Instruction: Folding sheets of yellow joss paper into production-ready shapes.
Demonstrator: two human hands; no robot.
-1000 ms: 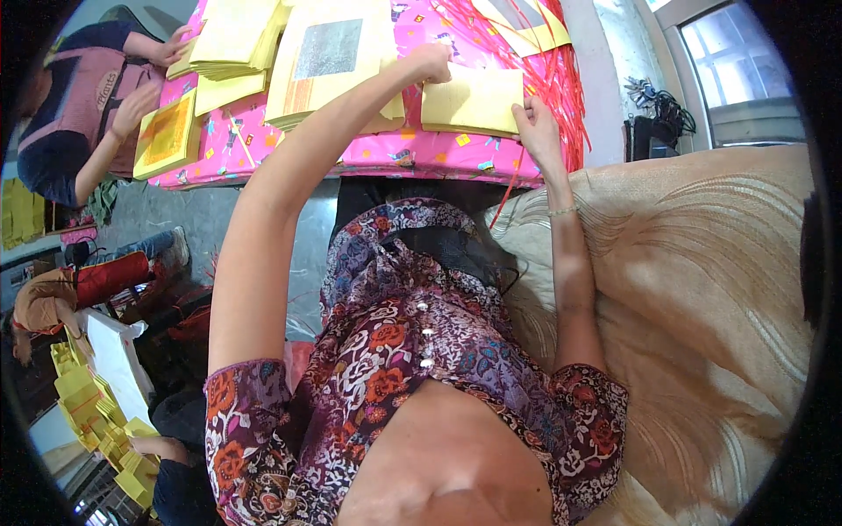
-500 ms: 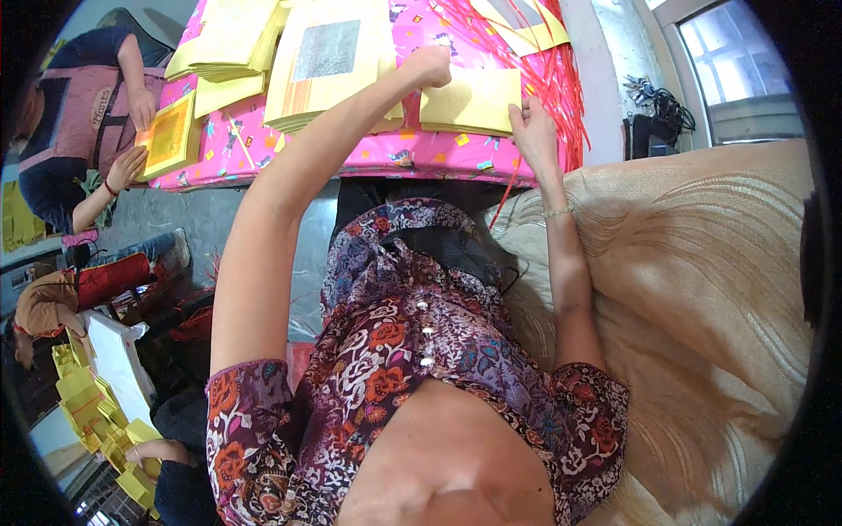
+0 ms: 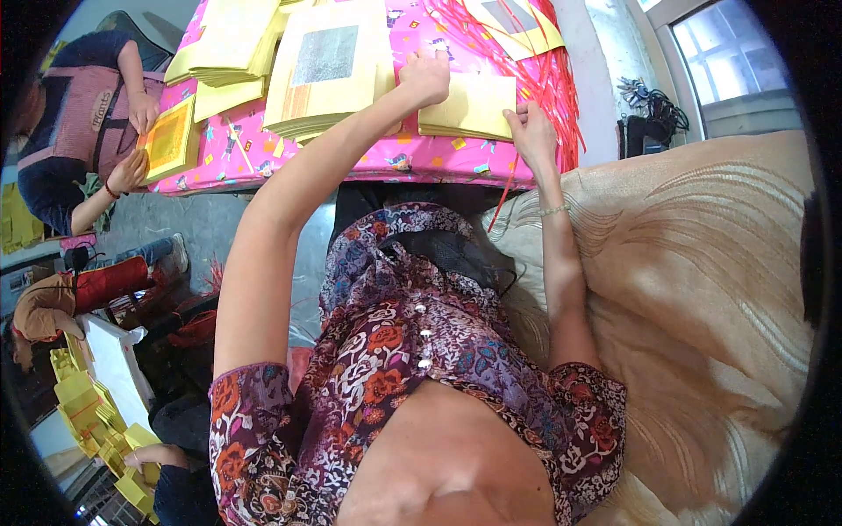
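A folded sheet of yellow paper (image 3: 469, 112) lies on the pink patterned tablecloth (image 3: 412, 153) in front of me. At its upper left corner is my left hand (image 3: 427, 77), its fingers curled; whatever they may hold is hidden. My right hand (image 3: 533, 133) pinches the paper's right edge between thumb and fingers. Just left of my left hand lies a thick stack of yellow paper (image 3: 373, 61), its top sheet bearing a silver-grey square (image 3: 324, 54) and an orange patch.
More yellow stacks (image 3: 232, 44) fill the table's far left. Red plastic strips (image 3: 561, 96) hang over its right side beside a yellow sheet (image 3: 517, 39). Across the left corner, a co-worker's hands (image 3: 136, 140) handle a yellow-orange stack (image 3: 175, 140). A beige sofa cover (image 3: 693, 263) spreads at right.
My left hand has shifted slightly down, its fingers a little less tightly curled. The folded paper and my right hand have moved slightly left in the picture.
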